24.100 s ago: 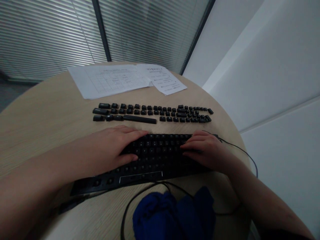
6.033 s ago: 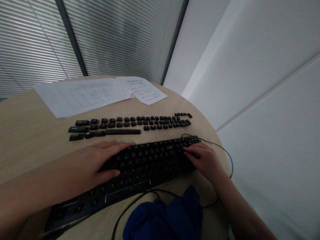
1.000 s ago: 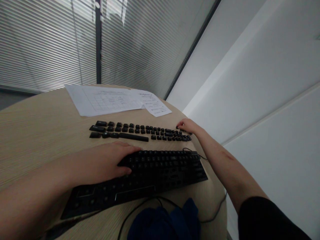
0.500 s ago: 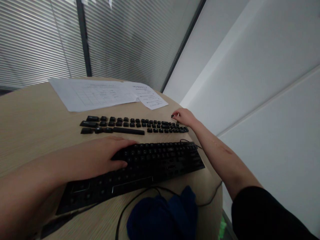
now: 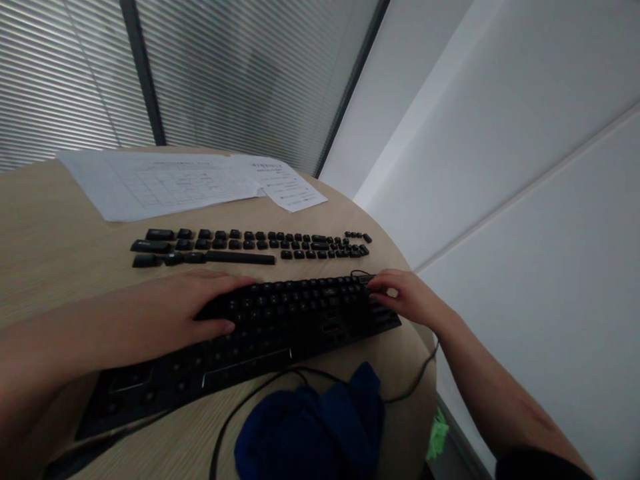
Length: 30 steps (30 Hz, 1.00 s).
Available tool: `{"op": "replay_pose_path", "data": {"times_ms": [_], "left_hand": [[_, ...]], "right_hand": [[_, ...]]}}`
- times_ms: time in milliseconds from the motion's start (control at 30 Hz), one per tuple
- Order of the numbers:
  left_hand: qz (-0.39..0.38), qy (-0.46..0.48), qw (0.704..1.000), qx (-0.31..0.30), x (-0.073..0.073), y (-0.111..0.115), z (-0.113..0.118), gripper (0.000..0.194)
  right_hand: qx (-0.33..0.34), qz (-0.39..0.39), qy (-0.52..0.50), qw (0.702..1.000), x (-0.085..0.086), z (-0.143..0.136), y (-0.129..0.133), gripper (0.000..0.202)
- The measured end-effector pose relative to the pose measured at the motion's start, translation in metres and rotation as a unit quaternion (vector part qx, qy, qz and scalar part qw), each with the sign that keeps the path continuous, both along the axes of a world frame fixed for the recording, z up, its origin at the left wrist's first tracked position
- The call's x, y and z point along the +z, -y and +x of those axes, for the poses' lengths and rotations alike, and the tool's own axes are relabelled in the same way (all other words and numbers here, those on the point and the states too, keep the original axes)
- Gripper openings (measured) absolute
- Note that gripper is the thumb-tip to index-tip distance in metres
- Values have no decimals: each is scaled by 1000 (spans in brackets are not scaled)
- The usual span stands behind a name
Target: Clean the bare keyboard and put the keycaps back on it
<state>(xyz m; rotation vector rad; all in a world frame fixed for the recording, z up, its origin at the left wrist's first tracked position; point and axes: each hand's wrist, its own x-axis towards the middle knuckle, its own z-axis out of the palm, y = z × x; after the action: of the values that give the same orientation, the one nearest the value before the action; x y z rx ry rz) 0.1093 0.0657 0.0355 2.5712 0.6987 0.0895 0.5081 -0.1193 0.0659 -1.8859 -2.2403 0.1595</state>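
Observation:
A black keyboard [image 5: 280,327] lies slanted on the table, with keys on its far rows and bare switches or gaps along nearer parts. My left hand [image 5: 200,303] is laid over its left part, thumb on the near side and fingers along the far edge, gripping it. At the keyboard's right end, my right hand [image 5: 400,293] has thumb and forefinger pinched at the keys; whatever is between the tips is too small and dark to make out. Beyond the keyboard, loose black keycaps [image 5: 219,244] stand in rows, including a long space bar [image 5: 241,257].
Printed papers [image 5: 175,183] lie toward the table's far edge. A blue cloth [image 5: 310,427] is bunched near me, with a black cable [image 5: 250,399] curving around it. A white wall [image 5: 525,200] rises close on the right; blinds [image 5: 225,73] hang behind.
My right hand has come back from the far right end of the keycap rows to the keyboard's right end, leaving a keycap on the table. My left hand stays on the keyboard.

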Motion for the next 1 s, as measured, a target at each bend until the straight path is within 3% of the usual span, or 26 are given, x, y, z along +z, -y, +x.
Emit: {"op": "replay_pose_path", "data": {"times_ms": [467,1000], "left_hand": [[9,2,1000,5,4,0,1,59],[5,-1,1000,-4,5,3,2,59]], "right_hand": [[32,-25,49,998,-7,-3,-8,20],[53,-92,149,983,13,-19,-21,18]]}}
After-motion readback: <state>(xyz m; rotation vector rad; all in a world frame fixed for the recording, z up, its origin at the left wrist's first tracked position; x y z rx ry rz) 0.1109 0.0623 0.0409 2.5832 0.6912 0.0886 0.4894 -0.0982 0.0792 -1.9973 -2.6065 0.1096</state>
